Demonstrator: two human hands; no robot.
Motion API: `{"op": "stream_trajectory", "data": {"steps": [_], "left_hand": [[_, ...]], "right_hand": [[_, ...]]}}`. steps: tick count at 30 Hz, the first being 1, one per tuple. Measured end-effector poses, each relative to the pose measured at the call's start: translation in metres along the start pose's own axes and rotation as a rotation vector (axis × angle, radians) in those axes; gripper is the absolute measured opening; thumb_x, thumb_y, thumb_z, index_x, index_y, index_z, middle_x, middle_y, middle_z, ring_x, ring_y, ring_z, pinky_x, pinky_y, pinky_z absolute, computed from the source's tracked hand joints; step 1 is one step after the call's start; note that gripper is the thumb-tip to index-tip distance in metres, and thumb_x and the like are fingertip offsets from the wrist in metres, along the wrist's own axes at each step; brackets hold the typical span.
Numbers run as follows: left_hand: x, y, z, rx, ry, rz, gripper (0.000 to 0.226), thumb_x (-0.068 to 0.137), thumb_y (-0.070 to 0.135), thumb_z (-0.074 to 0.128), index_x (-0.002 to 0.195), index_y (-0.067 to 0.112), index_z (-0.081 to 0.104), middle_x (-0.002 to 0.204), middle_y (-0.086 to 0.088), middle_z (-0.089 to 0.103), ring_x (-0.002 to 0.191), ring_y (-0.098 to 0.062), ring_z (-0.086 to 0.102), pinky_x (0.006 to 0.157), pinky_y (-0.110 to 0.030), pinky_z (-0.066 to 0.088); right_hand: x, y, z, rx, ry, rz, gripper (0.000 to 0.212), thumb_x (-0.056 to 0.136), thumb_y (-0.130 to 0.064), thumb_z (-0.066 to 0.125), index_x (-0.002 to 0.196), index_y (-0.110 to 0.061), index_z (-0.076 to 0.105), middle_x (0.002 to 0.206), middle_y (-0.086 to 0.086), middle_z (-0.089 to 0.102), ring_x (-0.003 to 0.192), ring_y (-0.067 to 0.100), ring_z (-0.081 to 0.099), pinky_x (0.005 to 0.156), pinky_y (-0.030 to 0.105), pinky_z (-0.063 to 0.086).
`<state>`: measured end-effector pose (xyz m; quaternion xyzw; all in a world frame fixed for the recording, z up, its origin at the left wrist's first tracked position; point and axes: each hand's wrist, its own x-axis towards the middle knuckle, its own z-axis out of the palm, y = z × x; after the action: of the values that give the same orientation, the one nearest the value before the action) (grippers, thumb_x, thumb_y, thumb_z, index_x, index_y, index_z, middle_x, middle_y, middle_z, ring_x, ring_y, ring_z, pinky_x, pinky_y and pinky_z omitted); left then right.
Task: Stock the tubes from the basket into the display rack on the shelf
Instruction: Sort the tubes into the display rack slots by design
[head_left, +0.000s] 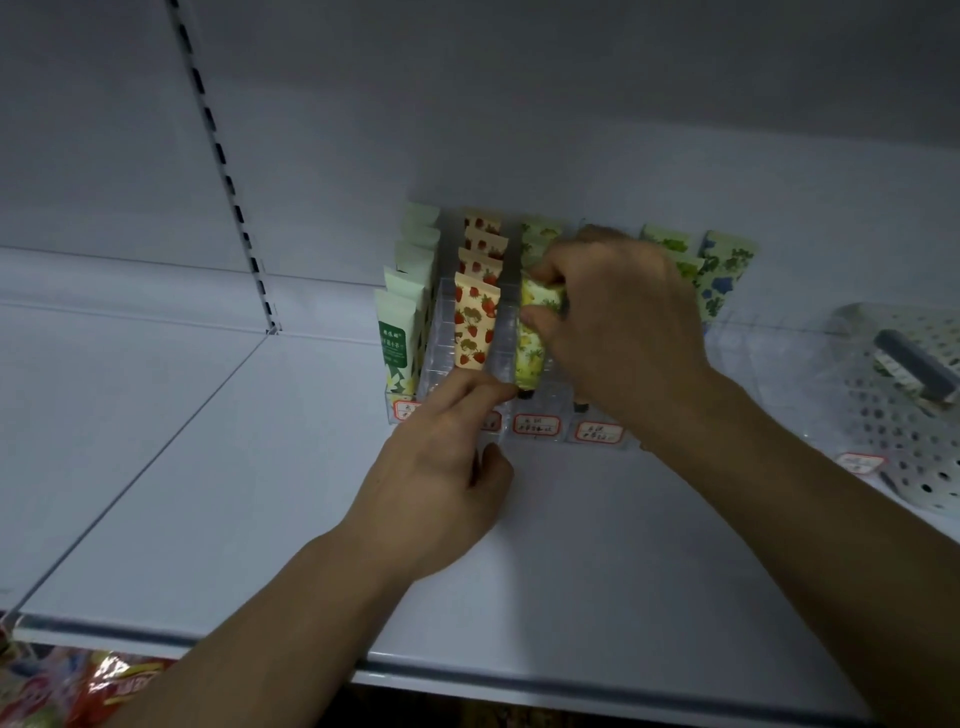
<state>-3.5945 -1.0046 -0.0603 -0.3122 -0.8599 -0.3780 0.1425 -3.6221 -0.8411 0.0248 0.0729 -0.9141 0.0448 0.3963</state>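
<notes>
A white metal shelf (260, 493) with a pale back wall and a slotted upright filled the view, and everything is placed here relative to the clear display rack (540, 364) standing near the back of that shelf. The rack was divided into lanes, each with a small red-bordered price label (536, 425) on its front edge. The lane at its left end held green-and-white tubes (397, 338), the next strawberry-printed tubes (474, 322), and the lanes toward its right end held green and blue floral tubes (722, 275), partly hidden by the arm. The right hand (623, 322) hovered over the rack's middle, its grip clenched round the crimped upper end of a yellow-and-green tube (532, 343), which stood cap-down in the third lane from the left, at the front of its row. The left hand (441, 467) lay at the front of the rack, forefinger stretched out to the lower part of that lane near the tube's dark cap, other fingers loosely curled and holding nothing. To the right of the rack, well apart from it, sat the perforated white basket (909, 415) with a dark handle and at least one more tube inside. To finish this placement well, I judged that the cap should be seated fully down between the dividers, the tube leant back to match its neighbours' tilt, and the printed face turned forward. The left finger could steady the base while the right grip let go slowly, lest the tube tip sideways into the strawberry lane.
</notes>
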Motion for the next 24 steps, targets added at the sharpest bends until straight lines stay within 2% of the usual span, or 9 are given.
{"op": "stream_trajectory", "data": {"steps": [5,8,13,15,17,19,21,24], "left_hand": [[-0.001,0.0,0.0,0.004,0.0,-0.001,0.051,0.085,0.002,0.057,0.132,0.021,0.057,0.127,0.012,0.052,0.078,0.01,0.053,0.068,0.0,0.033],[-0.001,0.001,0.001,0.015,-0.005,-0.007,0.05,0.086,0.005,0.056,0.134,0.021,0.057,0.13,0.013,0.052,0.075,0.006,0.054,0.068,-0.003,0.034],[-0.002,0.001,0.001,0.062,-0.007,0.016,0.05,0.085,0.011,0.054,0.133,0.019,0.058,0.13,0.009,0.052,0.07,0.001,0.053,0.069,-0.011,0.039],[-0.002,0.005,-0.001,0.106,-0.012,0.03,0.046,0.084,0.014,0.053,0.129,0.018,0.062,0.127,0.008,0.053,0.073,0.002,0.05,0.07,-0.015,0.042],[0.002,0.013,-0.003,0.163,-0.002,0.057,0.041,0.084,0.02,0.05,0.121,0.018,0.066,0.123,0.007,0.054,0.078,-0.001,0.053,0.068,-0.021,0.047],[0.013,0.027,-0.006,0.216,0.013,0.122,0.034,0.085,0.022,0.048,0.112,0.019,0.067,0.116,0.006,0.057,0.083,-0.005,0.056,0.067,-0.029,0.051],[0.031,0.044,-0.002,0.225,0.001,0.215,0.026,0.087,0.019,0.052,0.108,0.02,0.067,0.11,0.006,0.057,0.073,-0.001,0.049,0.064,-0.026,0.047],[0.06,0.075,0.016,0.17,-0.065,0.324,0.025,0.087,0.016,0.059,0.11,0.021,0.066,0.104,0.015,0.052,0.07,0.012,0.046,0.065,-0.006,0.035]], "right_hand": [[-0.009,-0.006,-0.001,-0.056,-0.089,0.002,0.028,0.092,-0.039,0.069,0.112,-0.019,0.07,0.109,0.002,0.067,0.097,0.025,0.066,0.074,0.031,0.045],[-0.008,-0.005,0.0,-0.08,-0.09,-0.015,0.021,0.093,-0.033,0.067,0.107,-0.018,0.071,0.103,0.003,0.067,0.092,0.026,0.066,0.069,0.029,0.039],[-0.027,0.006,-0.023,0.123,-0.146,-0.018,0.039,0.095,-0.035,0.063,0.13,-0.02,0.064,0.126,0.003,0.057,0.094,0.022,0.065,0.075,0.029,0.049],[-0.043,0.019,-0.033,0.179,-0.13,-0.004,0.038,0.095,-0.032,0.062,0.132,-0.02,0.062,0.126,0.0,0.055,0.078,0.014,0.062,0.072,0.029,0.051],[-0.057,0.039,-0.039,0.194,-0.133,0.027,0.033,0.095,-0.03,0.062,0.127,-0.021,0.065,0.121,-0.003,0.056,0.056,0.002,0.045,0.071,0.029,0.051],[-0.065,0.065,-0.046,0.192,-0.128,0.061,0.029,0.094,-0.029,0.064,0.122,-0.023,0.066,0.116,-0.005,0.058,0.05,-0.007,0.034,0.071,0.029,0.05],[-0.066,0.093,-0.058,0.177,-0.108,0.089,0.027,0.092,-0.026,0.066,0.119,-0.023,0.067,0.109,-0.004,0.062,0.054,-0.012,0.034,0.071,0.03,0.051],[-0.066,0.136,-0.085,0.1,-0.097,0.126,0.023,0.092,-0.026,0.065,0.114,-0.025,0.068,0.094,-0.008,0.067,0.058,-0.009,0.042,0.075,0.033,0.054]]}}
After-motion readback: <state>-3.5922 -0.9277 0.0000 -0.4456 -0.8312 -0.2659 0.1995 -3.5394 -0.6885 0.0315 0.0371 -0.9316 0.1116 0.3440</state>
